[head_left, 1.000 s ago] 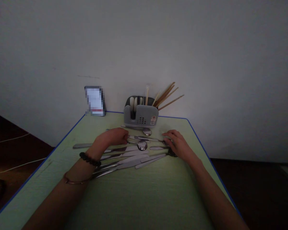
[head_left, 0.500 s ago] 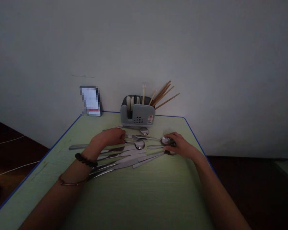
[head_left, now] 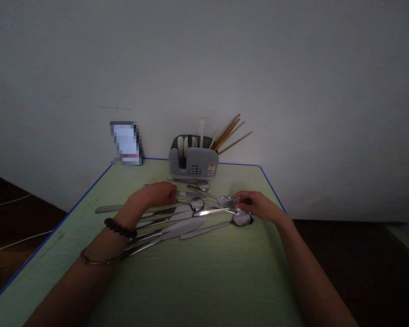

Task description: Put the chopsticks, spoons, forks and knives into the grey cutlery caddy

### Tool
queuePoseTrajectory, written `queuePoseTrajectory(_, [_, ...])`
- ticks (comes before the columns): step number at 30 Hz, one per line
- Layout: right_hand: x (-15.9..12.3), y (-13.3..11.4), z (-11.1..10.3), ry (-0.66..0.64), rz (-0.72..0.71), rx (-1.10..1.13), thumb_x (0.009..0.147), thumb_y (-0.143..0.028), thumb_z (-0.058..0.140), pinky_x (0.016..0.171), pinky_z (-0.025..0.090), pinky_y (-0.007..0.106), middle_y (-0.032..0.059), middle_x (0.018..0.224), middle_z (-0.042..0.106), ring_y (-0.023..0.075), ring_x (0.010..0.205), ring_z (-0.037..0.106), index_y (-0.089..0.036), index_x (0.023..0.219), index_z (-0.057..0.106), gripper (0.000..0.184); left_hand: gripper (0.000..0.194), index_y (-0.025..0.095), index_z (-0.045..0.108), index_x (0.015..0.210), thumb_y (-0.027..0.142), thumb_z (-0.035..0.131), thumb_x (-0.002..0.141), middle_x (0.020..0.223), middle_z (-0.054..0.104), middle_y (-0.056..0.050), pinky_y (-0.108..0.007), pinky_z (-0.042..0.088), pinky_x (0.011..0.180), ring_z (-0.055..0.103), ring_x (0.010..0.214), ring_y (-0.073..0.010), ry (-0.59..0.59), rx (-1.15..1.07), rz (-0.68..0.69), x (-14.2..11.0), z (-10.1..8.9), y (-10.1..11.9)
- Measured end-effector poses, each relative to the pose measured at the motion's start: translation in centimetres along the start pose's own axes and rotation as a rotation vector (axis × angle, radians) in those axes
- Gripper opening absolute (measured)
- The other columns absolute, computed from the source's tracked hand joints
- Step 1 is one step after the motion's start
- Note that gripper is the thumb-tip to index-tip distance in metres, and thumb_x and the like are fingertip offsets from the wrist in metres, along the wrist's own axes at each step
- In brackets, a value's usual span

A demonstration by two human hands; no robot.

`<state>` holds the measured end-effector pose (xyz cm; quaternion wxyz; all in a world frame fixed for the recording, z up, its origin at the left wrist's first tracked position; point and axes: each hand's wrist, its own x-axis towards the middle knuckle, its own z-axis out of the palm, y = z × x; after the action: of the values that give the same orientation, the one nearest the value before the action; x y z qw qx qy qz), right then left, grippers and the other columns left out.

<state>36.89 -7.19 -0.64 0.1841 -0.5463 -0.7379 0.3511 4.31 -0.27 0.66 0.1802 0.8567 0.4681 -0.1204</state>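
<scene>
My left hand (head_left: 158,194) is closed, its fingertips at the handle of a metal spoon (head_left: 197,204) whose bowl points right. My right hand (head_left: 255,203) pinches another spoon (head_left: 211,212) near its bowl; the bright handle reaches left over the cutlery. Just above lies a spoon (head_left: 225,201) with its bowl close to my right fingertips. Below that hand sits one more spoon (head_left: 241,220), with a dark piece partly hidden behind its bowl. Several table knives (head_left: 184,227) lie below and to the right of my left wrist.
A grey cutlery holder (head_left: 194,163) with white handles and wooden chopsticks (head_left: 228,134) stands against the wall. One spoon (head_left: 203,185) lies in front of it. A phone with a blurred screen (head_left: 127,143) leans at the back left of the green table (head_left: 204,281).
My right hand has closed on a spoon among the spoons on the right, and their handles have shifted and spread. My left hand stays in place by its spoon. The view has turned slightly right.
</scene>
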Motion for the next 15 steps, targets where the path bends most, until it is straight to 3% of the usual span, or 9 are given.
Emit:
queuePoseTrajectory(3, [0.1,0.0,-0.2,0.052,-0.050,-0.049,0.081,-0.035,0.052,0.067,0.044,0.027,0.0042,0.078,0.066,0.0154,0.072,0.058,-0.014,0.086,0.065,0.025,0.017,0.018,0.060,0.084,0.030,0.053,0.075,0.086,0.068,-0.007,-0.026,0.040,0.059,0.060,0.073,-0.0190,-0.001,-0.003,-0.004,0.0,0.0,-0.1])
queuePoseTrajectory(7, [0.1,-0.1,-0.2,0.088,-0.062,-0.072,0.085,-0.036,0.048,0.061,0.042,0.026,0.0019,0.070,0.062,0.0139,0.065,0.054,-0.015,0.081,0.062,0.026,0.018,0.017,0.060,0.088,0.030,0.054,0.076,0.089,0.067,-0.008,-0.026,0.041,0.061,0.060,0.076,-0.0200,0.014,-0.022,0.009,-0.2,-0.1,0.2])
queuePoseTrajectory(15, [0.5,-0.6,0.1,0.173,-0.104,0.181,0.088,-0.038,0.045,0.065,0.044,0.028,0.0004,0.070,0.059,0.0138,0.065,0.055,-0.018,0.081,0.052,0.022,0.035,0.018,0.055,0.107,0.042,0.052,0.082,0.104,0.064,-0.008,-0.027,0.043,0.071,0.059,0.088,-0.0209,0.103,-0.158,0.120,-0.8,-0.5,2.2])
